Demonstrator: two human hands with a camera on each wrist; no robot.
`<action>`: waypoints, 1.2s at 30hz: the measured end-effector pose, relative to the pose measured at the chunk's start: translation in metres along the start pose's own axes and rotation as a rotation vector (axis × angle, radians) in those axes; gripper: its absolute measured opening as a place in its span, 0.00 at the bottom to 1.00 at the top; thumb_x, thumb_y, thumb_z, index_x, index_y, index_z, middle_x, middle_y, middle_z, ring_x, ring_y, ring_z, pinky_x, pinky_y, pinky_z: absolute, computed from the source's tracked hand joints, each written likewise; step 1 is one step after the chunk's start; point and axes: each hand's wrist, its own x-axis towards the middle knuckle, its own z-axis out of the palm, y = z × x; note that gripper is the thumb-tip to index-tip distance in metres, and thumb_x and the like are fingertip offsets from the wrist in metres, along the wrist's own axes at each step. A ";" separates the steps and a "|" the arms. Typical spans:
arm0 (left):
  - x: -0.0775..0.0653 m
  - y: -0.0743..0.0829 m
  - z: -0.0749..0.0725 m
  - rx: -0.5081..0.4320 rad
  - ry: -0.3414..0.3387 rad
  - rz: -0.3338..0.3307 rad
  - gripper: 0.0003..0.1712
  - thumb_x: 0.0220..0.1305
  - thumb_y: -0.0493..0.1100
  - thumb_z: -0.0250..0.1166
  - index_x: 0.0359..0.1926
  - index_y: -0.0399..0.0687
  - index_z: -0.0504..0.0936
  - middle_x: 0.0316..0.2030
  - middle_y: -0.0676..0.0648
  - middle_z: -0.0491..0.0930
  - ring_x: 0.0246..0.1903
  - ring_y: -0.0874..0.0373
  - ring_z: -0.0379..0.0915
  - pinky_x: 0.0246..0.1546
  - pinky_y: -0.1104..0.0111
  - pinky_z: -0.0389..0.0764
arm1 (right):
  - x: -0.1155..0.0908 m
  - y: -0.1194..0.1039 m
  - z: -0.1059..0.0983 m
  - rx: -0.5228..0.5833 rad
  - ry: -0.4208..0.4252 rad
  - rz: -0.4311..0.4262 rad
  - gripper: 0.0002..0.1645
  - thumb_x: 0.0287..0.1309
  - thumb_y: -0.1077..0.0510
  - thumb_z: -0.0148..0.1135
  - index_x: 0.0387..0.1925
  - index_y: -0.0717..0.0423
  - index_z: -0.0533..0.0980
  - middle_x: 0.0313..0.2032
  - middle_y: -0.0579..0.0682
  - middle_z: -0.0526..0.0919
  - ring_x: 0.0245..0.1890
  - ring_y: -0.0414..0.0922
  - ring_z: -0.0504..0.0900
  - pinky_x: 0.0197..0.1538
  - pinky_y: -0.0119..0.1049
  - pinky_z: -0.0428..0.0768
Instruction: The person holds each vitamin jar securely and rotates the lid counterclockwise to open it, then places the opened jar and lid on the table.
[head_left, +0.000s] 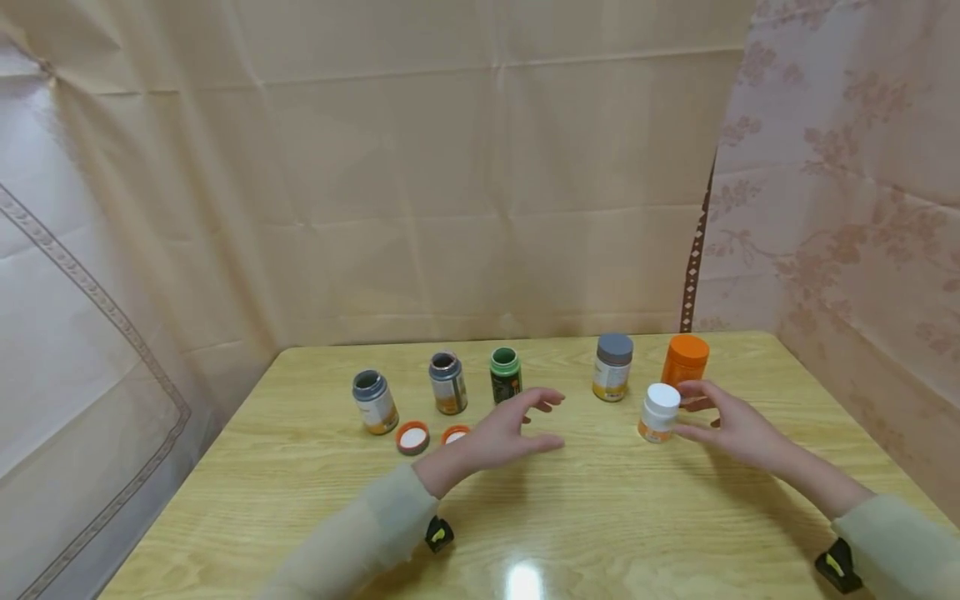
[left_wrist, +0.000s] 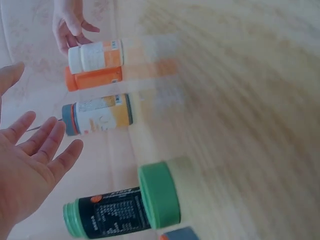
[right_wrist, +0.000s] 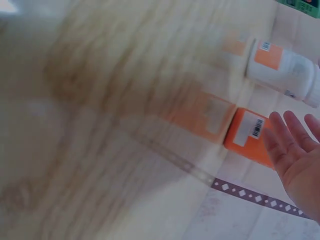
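Observation:
My right hand (head_left: pixel 738 427) is beside a small white bottle (head_left: pixel 658 415) with a white cap, its fingers and thumb spread near the bottle's right side. In the right wrist view those fingers (right_wrist: pixel 292 132) look relaxed and apart from the white bottle. Behind it stands an orange bottle (head_left: pixel 686 358) with an orange cap. Over the middle of the table my left hand (head_left: pixel 501 429) hovers with thumb and fingers parted, holding nothing. Close behind it is an uncapped green-necked black bottle (head_left: pixel 506 379). Its green cap (left_wrist: pixel 159 195) shows in the left wrist view but is hidden from the head view.
A grey-capped bottle (head_left: pixel 612 368) stands left of the orange one. Two uncapped grey-necked bottles (head_left: pixel 375 404) stand on the left, with two orange-rimmed caps (head_left: pixel 412 438) lying in front. Curtains (head_left: pixel 480 183) enclose the wooden table (head_left: pixel 600 508) at the back and sides.

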 end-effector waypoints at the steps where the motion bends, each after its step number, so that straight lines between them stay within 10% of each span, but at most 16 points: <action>1: 0.001 0.000 0.002 0.000 -0.007 -0.003 0.32 0.64 0.51 0.67 0.65 0.50 0.68 0.59 0.53 0.72 0.57 0.61 0.68 0.55 0.64 0.71 | 0.000 0.001 0.001 0.006 -0.002 0.003 0.34 0.57 0.53 0.70 0.58 0.65 0.66 0.51 0.63 0.77 0.49 0.61 0.77 0.40 0.49 0.78; 21: 0.030 0.001 0.028 0.013 -0.021 -0.007 0.32 0.63 0.51 0.67 0.65 0.51 0.69 0.59 0.49 0.73 0.56 0.63 0.69 0.53 0.66 0.72 | 0.016 0.026 0.017 0.162 -0.086 -0.070 0.35 0.51 0.65 0.72 0.56 0.74 0.65 0.48 0.66 0.77 0.44 0.47 0.79 0.41 0.45 0.82; 36: 0.040 0.002 0.034 -0.009 -0.025 -0.007 0.31 0.63 0.49 0.68 0.64 0.46 0.69 0.59 0.45 0.74 0.55 0.62 0.70 0.53 0.66 0.73 | 0.022 0.017 0.021 0.220 -0.142 -0.043 0.34 0.56 0.66 0.68 0.57 0.77 0.61 0.49 0.70 0.74 0.49 0.67 0.76 0.45 0.56 0.79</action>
